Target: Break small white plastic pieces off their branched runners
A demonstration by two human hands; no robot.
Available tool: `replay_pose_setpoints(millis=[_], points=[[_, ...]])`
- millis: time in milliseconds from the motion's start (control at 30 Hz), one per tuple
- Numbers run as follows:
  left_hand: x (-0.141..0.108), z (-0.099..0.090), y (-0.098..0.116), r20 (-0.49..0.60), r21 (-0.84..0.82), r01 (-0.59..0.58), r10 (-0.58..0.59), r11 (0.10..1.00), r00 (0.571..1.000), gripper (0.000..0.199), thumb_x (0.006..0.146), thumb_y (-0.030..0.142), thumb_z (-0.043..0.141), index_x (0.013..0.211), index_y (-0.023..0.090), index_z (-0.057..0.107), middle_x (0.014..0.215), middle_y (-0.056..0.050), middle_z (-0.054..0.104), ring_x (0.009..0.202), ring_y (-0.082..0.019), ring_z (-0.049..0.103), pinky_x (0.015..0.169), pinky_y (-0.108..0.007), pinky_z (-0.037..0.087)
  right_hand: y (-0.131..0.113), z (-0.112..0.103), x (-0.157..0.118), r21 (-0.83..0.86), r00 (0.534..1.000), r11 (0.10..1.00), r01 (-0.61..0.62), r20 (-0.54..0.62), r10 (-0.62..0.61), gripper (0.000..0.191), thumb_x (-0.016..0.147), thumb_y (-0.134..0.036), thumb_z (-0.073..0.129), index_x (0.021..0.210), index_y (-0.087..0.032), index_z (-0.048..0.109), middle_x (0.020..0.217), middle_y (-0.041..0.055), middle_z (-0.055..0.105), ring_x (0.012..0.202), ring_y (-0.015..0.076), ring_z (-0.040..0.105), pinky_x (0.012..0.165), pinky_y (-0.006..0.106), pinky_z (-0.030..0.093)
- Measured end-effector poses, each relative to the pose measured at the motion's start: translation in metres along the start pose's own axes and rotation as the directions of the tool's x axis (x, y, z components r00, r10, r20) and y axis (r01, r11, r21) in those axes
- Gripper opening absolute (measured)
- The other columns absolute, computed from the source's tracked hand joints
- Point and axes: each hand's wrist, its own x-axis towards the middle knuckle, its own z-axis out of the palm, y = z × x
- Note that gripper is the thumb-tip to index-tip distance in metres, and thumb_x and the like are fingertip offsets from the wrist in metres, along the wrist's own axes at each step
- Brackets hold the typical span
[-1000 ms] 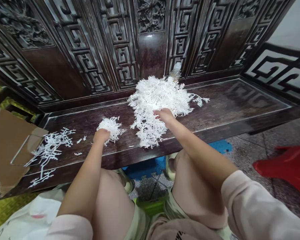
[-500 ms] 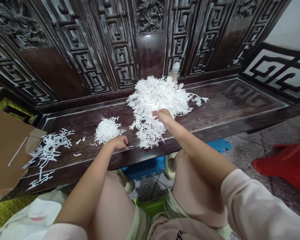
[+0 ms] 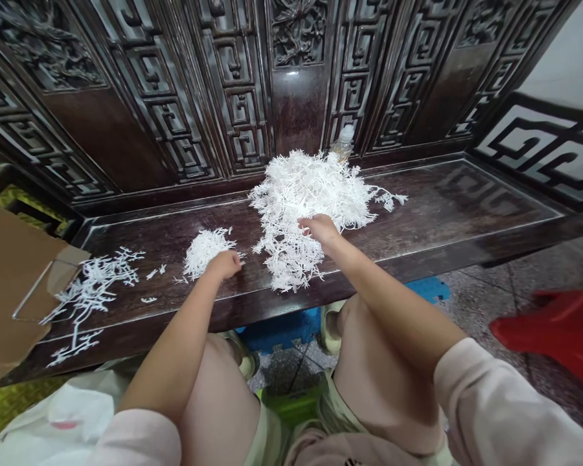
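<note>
**Along the bench (image 3: pixel 466 210): white sprigs in two piles, one hand at each**

At the left end, a branched white bundle (image 3: pixel 92 285) lies beside torn cardboard (image 3: pixel 14 278) and reaches the front edge. Loose scraps (image 3: pixel 148 299) lie to its right. Next, the small pile (image 3: pixel 201 249) sits between rear and front edges. The left hand (image 3: pixel 225 264) is at its right side, fingers closed on a white fragment (image 3: pixel 242 263). The large pile (image 3: pixel 315 184) extends from the rear edge toward the front edge. The right hand (image 3: pixel 319 230) touches its front, fingers bent; grip cannot be determined. A bottle (image 3: pixel 342 145) stands behind it.
</note>
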Motion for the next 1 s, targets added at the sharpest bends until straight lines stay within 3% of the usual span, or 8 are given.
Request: replay_pose_setpoints(millis=[67, 133, 200, 367, 500, 700, 833, 1000], points=[[0.001, -0.011, -0.020, -0.173, -0.066, 0.091, -0.102, 0.994, 0.980, 0.029, 0.072, 0.028, 0.043, 0.098, 0.019, 0.054, 0.095, -0.008, 0.061, 0.080, -0.020, 0.057, 0.067, -0.029, 0.041, 0.000, 0.001, 0.000, -0.007, 1.000, 1.000, 0.000, 0.025, 0.000, 0.018, 0.067, -0.031, 0.056, 0.069, -0.014, 0.050, 0.079, 0.0051, 0.060, 0.055, 0.0085, 0.049, 0.058, 0.026, 0.036], [0.000, -0.018, -0.032, -0.364, -0.175, 0.139, -0.195, 0.975, 0.911, 0.042, 0.072, 0.034, 0.045, 0.111, 0.018, 0.046, 0.103, -0.011, 0.057, 0.090, -0.023, 0.054, 0.071, -0.032, 0.041, 0.000, 0.003, -0.001, -0.019, 0.998, 1.000, -0.011, 0.061, 0.012, 0.018, 0.068, -0.031, 0.055, 0.069, -0.014, 0.050, 0.080, 0.0052, 0.060, 0.055, 0.0082, 0.049, 0.058, 0.026, 0.035], [-0.001, -0.019, -0.033, -0.489, -0.260, 0.092, -0.213, 0.961, 0.846, 0.054, 0.068, 0.038, 0.050, 0.117, 0.017, 0.041, 0.107, -0.012, 0.054, 0.095, -0.024, 0.052, 0.076, -0.033, 0.041, 0.000, 0.005, -0.002, -0.019, 0.995, 0.999, -0.042, 0.095, 0.043, 0.018, 0.070, -0.032, 0.054, 0.070, -0.014, 0.050, 0.079, 0.0051, 0.060, 0.055, 0.0083, 0.049, 0.056, 0.025, 0.035], [-0.009, -0.006, 0.015, -0.369, -0.303, -0.294, 0.173, 0.906, 0.913, 0.046, 0.072, 0.037, 0.047, 0.114, 0.018, 0.046, 0.103, -0.008, 0.052, 0.091, -0.018, 0.052, 0.079, -0.029, 0.041, -0.003, 0.012, -0.011, 0.088, 0.960, 0.982, -0.169, 0.239, 0.144, 0.028, 0.073, -0.042, 0.050, 0.072, -0.015, 0.053, 0.077, 0.0049, 0.058, 0.059, 0.0108, 0.052, 0.055, 0.025, 0.037], [-0.016, 0.004, 0.053, -0.402, -0.098, -0.346, 0.281, 0.933, 0.871, 0.053, 0.072, 0.035, 0.048, 0.123, 0.021, 0.040, 0.113, -0.009, 0.046, 0.105, -0.024, 0.042, 0.088, -0.036, 0.034, -0.005, 0.017, -0.018, 0.195, 0.892, 0.937, -0.290, 0.410, 0.191, 0.030, 0.075, -0.045, 0.048, 0.072, -0.016, 0.053, 0.061, 0.0006, 0.052, 0.054, 0.0102, 0.049, 0.053, 0.023, 0.037], [-0.031, 0.000, 0.061, -0.299, -0.023, -0.443, 0.416, 0.896, 0.859, 0.044, 0.071, 0.034, 0.052, 0.113, 0.022, 0.049, 0.110, -0.007, 0.048, 0.102, -0.024, 0.043, 0.087, -0.035, 0.034, -0.009, 0.018, -0.021, 0.351, 0.783, 0.818, -0.455, 0.596, 0.179, 0.030, 0.078, -0.044, 0.045, 0.072, -0.015, 0.051, 0.061, 0.0021, 0.053, 0.059, 0.0119, 0.052, 0.062, 0.028, 0.045], [-0.041, -0.002, 0.068, -0.423, 0.009, -0.513, 0.468, 0.858, 0.776, 0.043, 0.070, 0.043, 0.053, 0.108, 0.022, 0.053, 0.119, -0.007, 0.043, 0.109, -0.025, 0.037, 0.091, -0.037, 0.030, -0.021, 0.014, -0.028, 0.465, 0.811, 0.796, -0.388, 0.582, 0.055, 0.033, 0.081, -0.045, 0.038, 0.077, -0.015, 0.051, 0.075, 0.0070, 0.057, 0.076, 0.0153, 0.057, 0.074, 0.032, 0.047], [-0.041, -0.001, 0.079, -0.527, -0.019, -0.532, 0.443, 0.847, 0.725, 0.030, 0.080, 0.040, 0.042, 0.080, 0.019, 0.064, 0.109, -0.005, 0.052, 0.104, -0.021, 0.041, 0.090, -0.034, 0.030, -0.035, 0.008, -0.034, 0.497, 0.844, 0.849, -0.178, 0.521, -0.128, 0.041, 0.086, -0.044, 0.025, 0.091, -0.014, 0.053, 0.092, 0.0103, 0.059, 0.092, 0.0152, 0.054, 0.078, 0.030, 0.045]])
